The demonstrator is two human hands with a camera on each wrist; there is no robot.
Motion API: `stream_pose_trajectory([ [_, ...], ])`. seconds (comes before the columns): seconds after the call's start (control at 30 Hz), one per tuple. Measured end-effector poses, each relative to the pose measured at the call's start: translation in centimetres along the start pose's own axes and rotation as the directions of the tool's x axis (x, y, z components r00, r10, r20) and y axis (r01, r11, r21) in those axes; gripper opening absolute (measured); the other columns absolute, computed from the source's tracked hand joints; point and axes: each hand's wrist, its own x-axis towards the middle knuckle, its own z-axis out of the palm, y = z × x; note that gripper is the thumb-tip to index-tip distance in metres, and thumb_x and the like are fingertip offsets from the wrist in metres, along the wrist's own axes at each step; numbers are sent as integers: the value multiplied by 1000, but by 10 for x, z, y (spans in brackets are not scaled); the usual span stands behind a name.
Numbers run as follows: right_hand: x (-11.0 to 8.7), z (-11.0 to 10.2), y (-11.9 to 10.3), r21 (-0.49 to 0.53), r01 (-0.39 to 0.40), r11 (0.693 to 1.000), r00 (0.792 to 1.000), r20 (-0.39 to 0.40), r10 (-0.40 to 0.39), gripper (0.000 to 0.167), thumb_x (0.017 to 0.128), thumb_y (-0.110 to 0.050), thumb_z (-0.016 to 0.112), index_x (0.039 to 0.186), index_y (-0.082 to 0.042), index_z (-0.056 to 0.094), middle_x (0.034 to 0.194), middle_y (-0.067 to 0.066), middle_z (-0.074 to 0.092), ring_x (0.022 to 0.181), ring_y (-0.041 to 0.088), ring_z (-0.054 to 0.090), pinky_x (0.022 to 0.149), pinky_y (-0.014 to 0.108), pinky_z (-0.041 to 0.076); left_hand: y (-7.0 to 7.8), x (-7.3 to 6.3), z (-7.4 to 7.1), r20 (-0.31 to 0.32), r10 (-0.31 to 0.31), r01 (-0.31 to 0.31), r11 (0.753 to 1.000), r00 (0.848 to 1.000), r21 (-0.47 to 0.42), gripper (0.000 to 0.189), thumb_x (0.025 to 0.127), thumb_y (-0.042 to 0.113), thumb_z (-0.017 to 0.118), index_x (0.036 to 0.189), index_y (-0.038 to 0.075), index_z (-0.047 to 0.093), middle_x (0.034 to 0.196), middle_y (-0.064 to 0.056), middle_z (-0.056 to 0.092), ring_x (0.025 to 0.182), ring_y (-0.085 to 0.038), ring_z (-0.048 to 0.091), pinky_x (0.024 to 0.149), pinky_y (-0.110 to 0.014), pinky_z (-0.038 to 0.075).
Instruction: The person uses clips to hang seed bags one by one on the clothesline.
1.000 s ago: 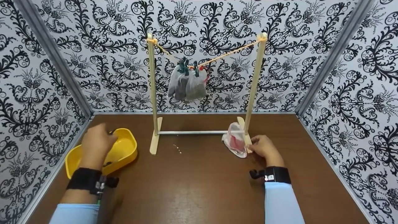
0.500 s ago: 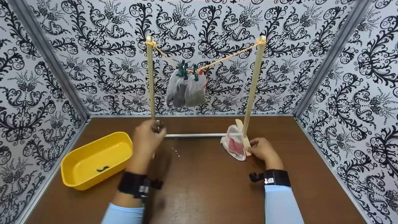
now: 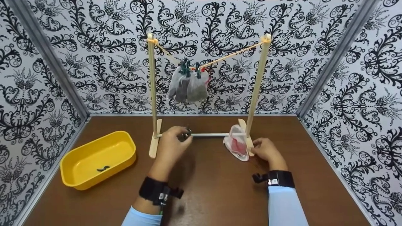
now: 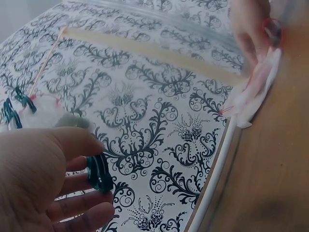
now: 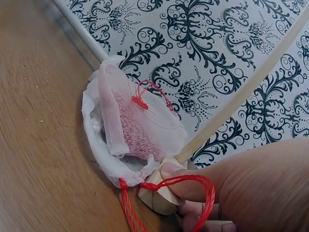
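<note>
Head and wrist views: rack (image 3: 257, 84), its foot (image 5: 157, 202) pinched by the right hand (image 3: 267, 150); bag (image 3: 236, 144), lying against that foot, probably light, limp, best lifted by its rim; clip (image 4: 100, 173), pinched by the left hand (image 3: 172, 142), presumably stiff-sprung.

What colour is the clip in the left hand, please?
The clip is dark green, clearest in the left wrist view.

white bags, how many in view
3 visible: a left bag and a right bag hang from the orange line, a third bag lies beside the right hand; more may be hidden.
</note>
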Motion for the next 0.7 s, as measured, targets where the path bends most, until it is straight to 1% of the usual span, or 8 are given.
stream_pose_trajectory([
  [0.1, 0, -4, 0, 22, -18, 1000, 999, 34, 17, 48, 99, -17, 80, 136, 13, 70, 107, 21, 78, 88, 21, 71, 72, 28, 58, 4, -3, 0, 17, 32, -32, 999, 999, 18, 20, 90, 11, 91, 107, 2, 85, 115, -18, 84, 107, -37, 83, 98, -50, 69],
  [0.2, -1, -11, -5, 60, -45, 997, 999, 28, 43, 52, 103, -22, 78, 142, 11, 68, 115, 24, 79, 91, 24, 74, 72, 31, 63, 8, -6, -2, 38, 36, -37, 999, 999, 29, 23, 92, 15, 91, 111, 3, 85, 120, -16, 84, 113, -36, 82, 104, -49, 67],
  [0.23, -1, -14, -8, 64, -33, 997, 999, 9, 33, 53, 104, -24, 77, 142, 11, 68, 118, 26, 78, 94, 26, 75, 74, 33, 64, 9, -6, -3, 47, 33, -35, 999, 998, 31, 24, 92, 16, 91, 112, 4, 85, 122, -16, 84, 115, -36, 82, 107, -49, 67],
  [0.3, 0, -17, -20, 75, 17, 997, 999, -41, -14, 52, 106, -26, 77, 143, 9, 69, 125, 29, 78, 105, 35, 77, 87, 41, 68, 11, -5, -3, 58, 40, -42, 998, 998, 36, 26, 93, 18, 91, 114, 5, 85, 125, -16, 84, 118, -36, 81, 110, -50, 65],
  [0.37, 1, -19, -38, 87, 106, 991, 992, -83, -99, 50, 108, -25, 77, 144, 9, 69, 130, 30, 78, 112, 38, 78, 94, 39, 68, 13, -5, -3, 62, 50, -52, 998, 997, 26, 25, 93, 18, 91, 113, 5, 86, 126, -15, 84, 118, -35, 81, 108, -49, 66],
  [0.47, -4, -16, -72, 109, 239, 965, 969, -95, -229, 44, 109, -22, 78, 144, 5, 71, 134, 29, 78, 118, 39, 77, 103, 39, 65, 16, -6, -2, 64, 65, -65, 998, 996, -1, 22, 93, 16, 91, 111, 5, 86, 127, -13, 84, 118, -34, 82, 107, -48, 66],
  [0.53, -9, -12, -95, 134, 311, 941, 950, -78, -303, 43, 108, -21, 78, 144, 3, 72, 129, 26, 79, 111, 32, 77, 95, 30, 64, 19, -6, -1, 66, 74, -73, 997, 995, -24, 21, 93, 16, 91, 110, 6, 86, 128, -12, 84, 118, -34, 82, 107, -47, 66],
  [0.7, -26, 8, -141, 170, 456, 873, 887, -1, -463, 46, 105, -24, 82, 145, -3, 73, 120, 16, 83, 105, 21, 75, 95, 27, 62, 26, -10, 1, 77, 108, -103, 992, 991, -68, 20, 92, 16, 92, 109, 8, 85, 129, -11, 84, 120, -33, 81, 112, -49, 64],
])
